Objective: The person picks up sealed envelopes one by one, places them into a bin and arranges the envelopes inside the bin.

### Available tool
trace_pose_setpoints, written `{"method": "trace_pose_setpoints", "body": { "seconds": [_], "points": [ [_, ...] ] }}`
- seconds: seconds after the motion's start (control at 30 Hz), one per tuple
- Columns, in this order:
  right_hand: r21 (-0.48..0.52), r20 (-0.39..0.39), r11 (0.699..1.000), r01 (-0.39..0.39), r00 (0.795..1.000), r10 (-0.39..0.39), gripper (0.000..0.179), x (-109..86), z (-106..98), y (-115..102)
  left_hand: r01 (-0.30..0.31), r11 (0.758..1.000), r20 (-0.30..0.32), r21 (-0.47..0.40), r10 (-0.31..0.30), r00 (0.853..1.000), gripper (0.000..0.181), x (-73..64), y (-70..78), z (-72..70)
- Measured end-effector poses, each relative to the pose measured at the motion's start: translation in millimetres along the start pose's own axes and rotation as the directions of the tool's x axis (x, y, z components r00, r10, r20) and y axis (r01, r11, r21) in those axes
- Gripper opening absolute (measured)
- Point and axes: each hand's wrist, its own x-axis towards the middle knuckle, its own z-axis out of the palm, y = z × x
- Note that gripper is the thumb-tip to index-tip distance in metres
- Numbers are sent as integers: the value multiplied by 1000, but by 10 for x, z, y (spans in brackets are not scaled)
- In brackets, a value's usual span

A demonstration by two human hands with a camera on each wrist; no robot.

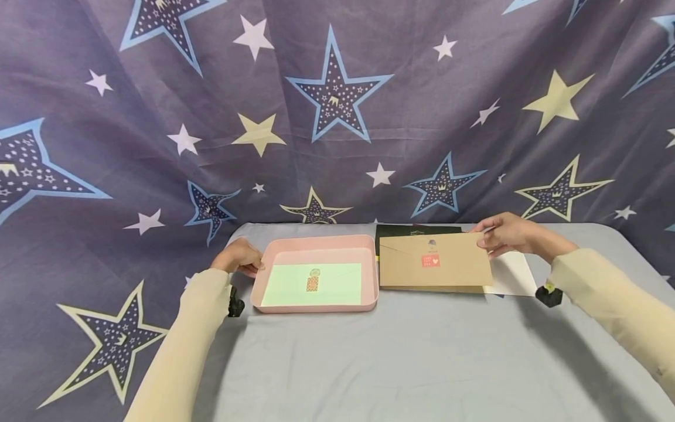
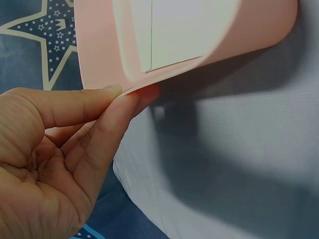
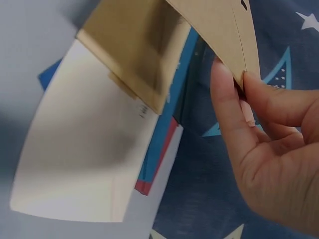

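Observation:
A pink tray [image 1: 316,241] stands at the left of the table, and a pale green envelope [image 1: 285,287] with stickers lies in it. My left hand [image 1: 240,257] pinches the tray's left rim between thumb and fingers, plain in the left wrist view [image 2: 60,144]. My right hand [image 1: 508,234] pinches the right edge of a brown kraft envelope [image 1: 406,266], which bears a round sticker and a red heart sticker. This envelope is raised and tilted over a pile. In the right wrist view, another brown envelope [image 3: 132,45] and a cream envelope [image 3: 79,144] lie beneath it.
A black item [image 1: 390,232] sits at the pile's back, and blue and red edges show under the cream envelope. Grey cloth covers the table [image 1: 369,363]. Behind it hangs a star-patterned curtain [image 1: 401,135].

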Motion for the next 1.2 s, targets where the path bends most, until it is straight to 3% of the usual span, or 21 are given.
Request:
{"method": "trace_pose_setpoints", "body": {
  "seconds": [0.37, 0.8, 1.2],
  "points": [
    [-5, -7, 999, 46, 999, -46, 43, -3, -19, -227, 3, 1000, -6, 10, -3, 1000, 33, -12, 17, 11],
    [106, 29, 992, 71, 997, -75, 40, 119, 285, -556, -17, 1000, 3, -14, 17, 1000, 42, -8, -6, 4],
    [63, 47, 995, 75, 996, -78, 45, 218, 531, -756, -16, 1000, -7, 4, 16, 1000, 36, 0, -4, 8]
  ]
}}
